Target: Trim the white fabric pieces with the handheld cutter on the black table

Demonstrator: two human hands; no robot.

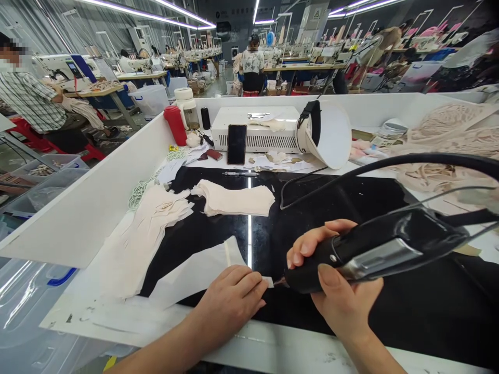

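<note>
On a sewing-room desk [117, 324], the left hand [234, 298] lays close-set fingers [251, 282] over white cloth [191, 272], any pinch unclear; the right hand [345, 298] wraps fingers around a black tool [378, 231], tip near the cloth's end.

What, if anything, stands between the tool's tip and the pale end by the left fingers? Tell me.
Nothing visible: the tip of the black tool in the right hand points at the pale end jutting past the left hand. Whether they touch, I cannot tell.
</note>
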